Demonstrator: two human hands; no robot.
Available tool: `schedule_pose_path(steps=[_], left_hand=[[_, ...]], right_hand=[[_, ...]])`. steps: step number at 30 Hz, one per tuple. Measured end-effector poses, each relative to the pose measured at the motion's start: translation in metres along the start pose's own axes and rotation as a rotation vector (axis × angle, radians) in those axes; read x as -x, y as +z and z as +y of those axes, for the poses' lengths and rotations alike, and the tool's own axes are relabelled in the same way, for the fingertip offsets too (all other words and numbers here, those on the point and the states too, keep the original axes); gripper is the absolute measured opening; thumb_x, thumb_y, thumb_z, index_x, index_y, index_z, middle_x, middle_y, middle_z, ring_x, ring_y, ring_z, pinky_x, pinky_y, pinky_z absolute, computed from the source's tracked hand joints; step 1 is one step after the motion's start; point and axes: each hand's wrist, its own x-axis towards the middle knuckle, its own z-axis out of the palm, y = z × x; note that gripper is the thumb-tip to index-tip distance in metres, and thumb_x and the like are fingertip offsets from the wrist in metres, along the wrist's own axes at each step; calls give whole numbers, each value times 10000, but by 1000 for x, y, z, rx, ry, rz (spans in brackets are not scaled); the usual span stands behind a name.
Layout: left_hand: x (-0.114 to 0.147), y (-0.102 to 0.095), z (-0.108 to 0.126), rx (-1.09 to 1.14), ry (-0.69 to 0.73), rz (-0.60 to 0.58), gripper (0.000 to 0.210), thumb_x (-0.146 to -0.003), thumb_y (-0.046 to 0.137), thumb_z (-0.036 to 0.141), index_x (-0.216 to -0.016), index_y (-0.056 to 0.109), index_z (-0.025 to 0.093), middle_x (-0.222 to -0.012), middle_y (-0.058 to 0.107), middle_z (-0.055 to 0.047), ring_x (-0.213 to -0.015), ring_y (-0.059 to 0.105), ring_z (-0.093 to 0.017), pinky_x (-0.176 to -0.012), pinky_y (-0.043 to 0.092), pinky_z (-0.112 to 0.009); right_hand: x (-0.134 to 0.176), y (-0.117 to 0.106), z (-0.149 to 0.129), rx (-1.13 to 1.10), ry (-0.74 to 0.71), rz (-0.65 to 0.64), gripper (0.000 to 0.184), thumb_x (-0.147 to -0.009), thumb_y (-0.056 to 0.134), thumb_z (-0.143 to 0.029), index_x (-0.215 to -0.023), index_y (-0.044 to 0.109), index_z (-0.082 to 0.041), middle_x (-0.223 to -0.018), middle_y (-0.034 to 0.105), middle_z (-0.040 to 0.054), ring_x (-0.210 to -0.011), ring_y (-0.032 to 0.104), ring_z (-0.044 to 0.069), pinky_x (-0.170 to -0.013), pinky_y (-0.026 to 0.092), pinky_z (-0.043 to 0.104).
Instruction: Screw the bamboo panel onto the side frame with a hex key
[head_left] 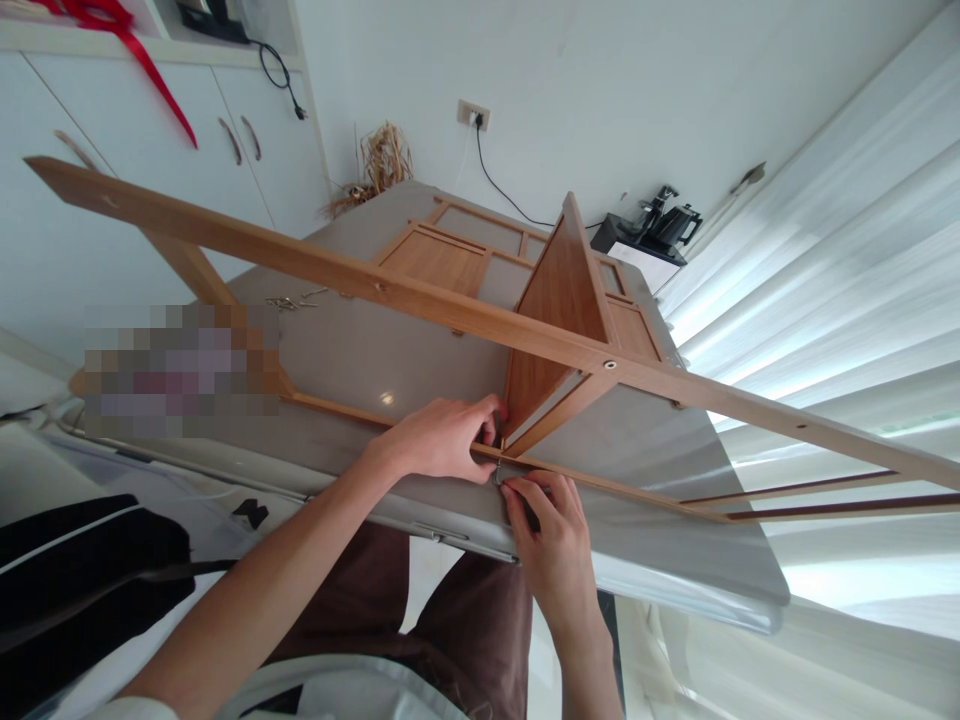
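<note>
A wooden furniture frame (pixel 420 300) stands on its side on the table, with a wooden panel (pixel 562 290) set crosswise between its two long rails. My left hand (pixel 450 440) grips the near lower rail (pixel 600 483) where the panel's end meets it, thumb on the near side and fingers behind. Just right of it, my right hand (pixel 551 510) pinches a thin bent metal piece (pixel 498 472), which looks like a hex key, against that joint. Its tip is too small to make out. A round metal fitting (pixel 609 365) shows in the upper rail.
Small metal screws (pixel 292 302) lie on the grey-covered table (pixel 352 350). Behind the frame rests another panelled wooden piece (pixel 435 262). A black kettle (pixel 673 228) stands on a small cabinet at the back right, near white curtains (pixel 847 300). White cupboards (pixel 150 150) line the left.
</note>
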Motion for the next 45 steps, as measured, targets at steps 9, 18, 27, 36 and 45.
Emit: schedule_pose_path(steps=[9, 18, 27, 36, 45], left_hand=[[0, -1, 0, -7, 2, 1, 384, -777, 743, 346, -1073, 514, 262, -940, 749, 43, -822, 728, -211, -675, 443, -296], [0, 1, -2, -10, 2, 6, 434, -771, 751, 345, -1126, 516, 265, -962, 755, 55, -847, 731, -212, -698, 453, -300], [0, 0, 0, -14, -12, -3, 451, -765, 759, 342, -1141, 523, 259, -969, 758, 36, -867, 740, -222, -698, 458, -301], [1, -1, 1, 1, -18, -7, 440, -765, 755, 351, -1131, 531, 252, -967, 759, 34, -864, 738, -222, -700, 464, -300], [1, -2, 2, 15, -15, -11, 419, -766, 761, 338, -1108, 534, 254, -972, 763, 46, -845, 731, -211, -683, 452, -295]], right_hand=[[0, -1, 4, -45, 12, -30, 116, -1034, 594, -208, -1051, 699, -253, -1025, 636, 44, -981, 593, 196, -903, 510, 372], [-1, -1, 10, -104, 18, -57, 137, -1035, 589, -204, -1063, 711, -260, -1016, 674, 37, -985, 595, 195, -900, 515, 365], [-2, -9, 8, -133, -27, -85, 122, -1029, 593, -185, -1039, 695, -252, -996, 690, 28, -962, 607, 181, -855, 533, 335], [0, -5, 0, -70, -44, -68, 191, -1050, 519, -148, -1127, 664, -246, -1031, 629, 52, -983, 582, 191, -887, 529, 372], [-1, 0, 0, -7, -72, -44, 219, -1047, 505, -118, -1144, 654, -247, -1018, 593, 55, -959, 549, 193, -866, 524, 375]])
